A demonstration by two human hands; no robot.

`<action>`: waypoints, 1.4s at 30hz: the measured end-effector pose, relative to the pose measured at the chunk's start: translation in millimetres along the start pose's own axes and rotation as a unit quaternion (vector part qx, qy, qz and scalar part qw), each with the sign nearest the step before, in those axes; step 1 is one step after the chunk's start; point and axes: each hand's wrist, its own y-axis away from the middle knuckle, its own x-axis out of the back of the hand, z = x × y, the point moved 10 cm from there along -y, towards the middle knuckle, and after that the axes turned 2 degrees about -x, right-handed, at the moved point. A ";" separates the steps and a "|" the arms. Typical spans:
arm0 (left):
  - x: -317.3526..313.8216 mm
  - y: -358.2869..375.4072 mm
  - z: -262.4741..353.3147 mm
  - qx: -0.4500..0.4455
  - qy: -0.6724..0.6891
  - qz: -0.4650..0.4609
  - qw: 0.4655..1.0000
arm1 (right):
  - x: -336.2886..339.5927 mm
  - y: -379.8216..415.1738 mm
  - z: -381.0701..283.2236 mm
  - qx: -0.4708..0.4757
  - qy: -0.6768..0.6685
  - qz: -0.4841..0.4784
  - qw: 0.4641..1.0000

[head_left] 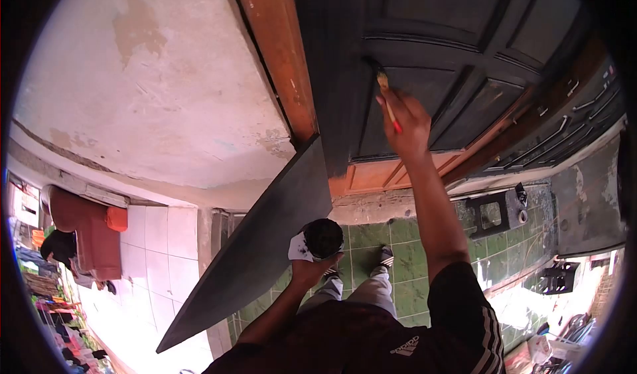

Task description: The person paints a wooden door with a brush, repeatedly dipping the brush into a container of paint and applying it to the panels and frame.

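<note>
Head | right fingers (413,106) grasp brush (383,80) | left fingers (330,262) hold pot (323,237) | grey panel (255,241) near left arm (275,313)

Brush (383,80) in right hand (406,125) against black panelled door (424,95), paint container (323,238) in left (312,268).

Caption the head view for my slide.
Right hand holds a paintbrush to a dark panelled door; left hand steadies a paint-smeared container.

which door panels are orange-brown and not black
The bottom row of panels, along the lower edge of the door; the panels above, where the right hand holds the paintbrush, are black.
</note>
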 end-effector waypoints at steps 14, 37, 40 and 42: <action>13.7 -3.9 11.1 -0.027 -0.001 -0.003 1.000 | -95.1 89.3 50.8 -0.073 0.024 -0.367 0.927; -7.5 -16.0 20.5 -0.024 -0.024 -0.010 0.999 | 110.9 -17.6 94.4 -0.113 0.019 -0.055 0.992; -26.5 -13.5 24.6 -0.027 -0.024 0.010 0.999 | 112.0 20.4 86.3 0.016 0.105 -0.021 0.994; -41.2 -15.1 30.8 -0.037 -0.023 0.025 0.999 | 69.0 91.4 112.7 0.053 0.108 -0.095 0.988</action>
